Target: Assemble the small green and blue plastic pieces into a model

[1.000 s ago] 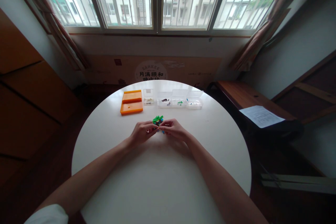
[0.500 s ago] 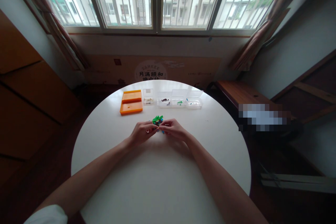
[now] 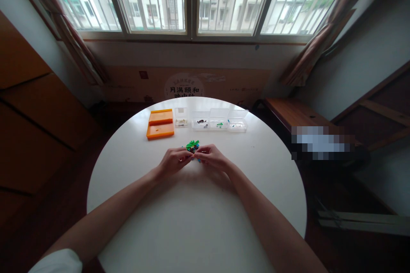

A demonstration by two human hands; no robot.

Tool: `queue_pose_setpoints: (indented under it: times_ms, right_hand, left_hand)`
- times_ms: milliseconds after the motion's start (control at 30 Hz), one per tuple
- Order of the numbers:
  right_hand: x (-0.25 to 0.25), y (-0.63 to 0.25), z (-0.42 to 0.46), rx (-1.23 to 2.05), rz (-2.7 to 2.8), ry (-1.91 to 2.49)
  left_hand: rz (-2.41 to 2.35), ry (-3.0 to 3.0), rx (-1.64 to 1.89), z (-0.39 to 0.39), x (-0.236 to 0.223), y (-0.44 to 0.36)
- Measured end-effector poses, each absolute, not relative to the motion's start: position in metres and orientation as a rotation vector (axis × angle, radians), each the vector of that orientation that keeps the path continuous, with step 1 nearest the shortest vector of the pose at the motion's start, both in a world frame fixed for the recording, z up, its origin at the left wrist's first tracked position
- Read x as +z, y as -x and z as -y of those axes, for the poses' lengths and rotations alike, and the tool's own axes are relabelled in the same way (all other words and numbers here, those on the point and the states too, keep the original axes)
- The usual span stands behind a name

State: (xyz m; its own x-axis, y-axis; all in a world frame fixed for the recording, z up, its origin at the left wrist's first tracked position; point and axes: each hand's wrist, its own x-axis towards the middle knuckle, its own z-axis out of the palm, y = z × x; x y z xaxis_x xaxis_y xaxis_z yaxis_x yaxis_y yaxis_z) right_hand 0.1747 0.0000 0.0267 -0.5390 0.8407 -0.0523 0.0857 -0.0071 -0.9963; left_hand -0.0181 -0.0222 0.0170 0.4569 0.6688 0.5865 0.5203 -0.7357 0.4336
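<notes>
Both my hands meet over the middle of the round white table point(image 3: 192, 222). Between them sits a small toy-brick model point(image 3: 192, 145) with green leafy parts on top and a bit of blue below. My left hand point(image 3: 174, 161) curls its fingers against the model's left side. From the right, my right hand point(image 3: 213, 157) pinches it with closed fingers. The lower part of the model is hidden by my fingers.
At the table's far side lie an open orange case point(image 3: 160, 124) and a row of small clear plastic boxes point(image 3: 219, 120) with tiny parts in them. A wooden bench point(image 3: 294, 115) stands to the right, a wooden cabinet to the left, windows behind.
</notes>
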Motion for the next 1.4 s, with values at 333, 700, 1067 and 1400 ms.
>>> queue_pose_setpoints:
  times_ms: [333, 700, 1067, 1400]
  right_hand:
    - [0.0262, -0.1750, 0.0001, 1.600, 1.681, 0.961]
    - [0.0252, -0.1753, -0.0005, 1.597, 1.703, 0.936]
    - [0.0257, -0.1757, -0.0013, 1.584, 1.719, 0.946]
    - [0.0257, -0.1752, -0.0007, 1.603, 1.699, 0.940]
  left_hand:
    - [-1.040, -2.505, 1.122, 0.0234, 0.0186, 0.0180]
    - [-1.044, -2.510, 1.121, 0.0232, 0.0177, 0.0177]
    - [-1.050, -2.502, 1.114, 0.0230, 0.0177, 0.0177]
    - [-1.060, -2.509, 1.130, 0.0226, 0.0176, 0.0178]
